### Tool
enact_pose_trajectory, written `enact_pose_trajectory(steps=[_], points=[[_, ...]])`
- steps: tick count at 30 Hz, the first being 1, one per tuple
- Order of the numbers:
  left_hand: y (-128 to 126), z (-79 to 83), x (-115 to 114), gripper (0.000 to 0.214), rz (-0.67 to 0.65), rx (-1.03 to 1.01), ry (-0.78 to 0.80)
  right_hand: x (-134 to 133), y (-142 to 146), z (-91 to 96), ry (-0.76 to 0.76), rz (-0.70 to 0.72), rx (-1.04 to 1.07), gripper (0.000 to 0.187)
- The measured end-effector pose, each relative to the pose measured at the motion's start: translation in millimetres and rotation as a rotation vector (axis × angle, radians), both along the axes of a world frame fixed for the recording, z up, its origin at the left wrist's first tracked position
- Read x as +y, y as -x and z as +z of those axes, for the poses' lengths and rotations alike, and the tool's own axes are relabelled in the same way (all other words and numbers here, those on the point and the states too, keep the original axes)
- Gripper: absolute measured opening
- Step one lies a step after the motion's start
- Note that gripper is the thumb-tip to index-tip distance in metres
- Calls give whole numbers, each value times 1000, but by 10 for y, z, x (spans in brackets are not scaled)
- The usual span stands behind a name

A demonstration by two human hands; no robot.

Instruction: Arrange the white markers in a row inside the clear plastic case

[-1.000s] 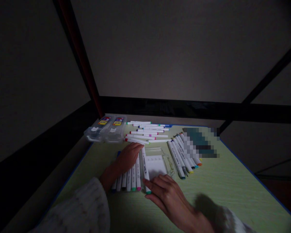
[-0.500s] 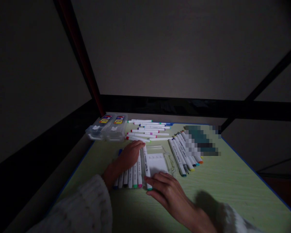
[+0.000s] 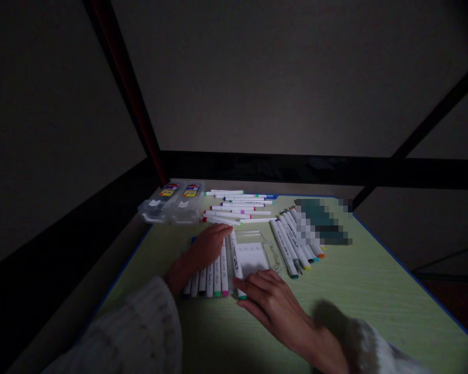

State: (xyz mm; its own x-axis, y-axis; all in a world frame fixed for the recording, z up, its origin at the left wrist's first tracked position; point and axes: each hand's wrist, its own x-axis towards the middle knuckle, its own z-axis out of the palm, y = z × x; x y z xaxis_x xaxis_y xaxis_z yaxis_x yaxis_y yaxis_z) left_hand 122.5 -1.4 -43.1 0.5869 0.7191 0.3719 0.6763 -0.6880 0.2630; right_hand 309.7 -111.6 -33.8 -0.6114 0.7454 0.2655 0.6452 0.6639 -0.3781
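A white marker [image 3: 236, 259] with a green lower end lies lengthwise in an open clear plastic case [image 3: 253, 234], just right of a row of similar markers [image 3: 217, 280]. My left hand [image 3: 208, 246] reaches across that row, its closed fingertips on the marker's far end. At the near end, my right hand [image 3: 275, 306] has its thumb and fingers closed about the green end. A white sheet with small marks [image 3: 251, 257] shows inside the case to the marker's right. My left hand covers part of the row.
Two clear cases with coloured labels [image 3: 185, 203] stand at the back left. Slim white pens [image 3: 237, 208] lie scattered behind my hands. Several thick markers [image 3: 292, 239] are bunched to the right, beside a pixelated dark-green patch [image 3: 323, 223]. A blue edge [image 3: 409, 278] borders the table.
The whole view has shifted very slightly. Both hands stay on the same marker, whose near end sits slightly farther right.
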Motion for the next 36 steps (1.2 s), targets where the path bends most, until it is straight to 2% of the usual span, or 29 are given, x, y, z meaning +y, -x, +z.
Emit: enact_pose_trajectory(steps=[7, 23, 30, 36], points=[[0, 14, -18, 40, -4, 16, -2, -24, 1, 10, -91, -4, -66, 31], [-4, 36, -28, 41, -9, 74, -3, -28, -4, 36, -174, 13, -138, 31], [-2, 34, -29, 37, -8, 61, -21, -36, -25, 40, -243, 0, -108, 30], [17, 7, -9, 34, 8, 7, -43, -20, -51, 63, -234, -47, -93, 30]])
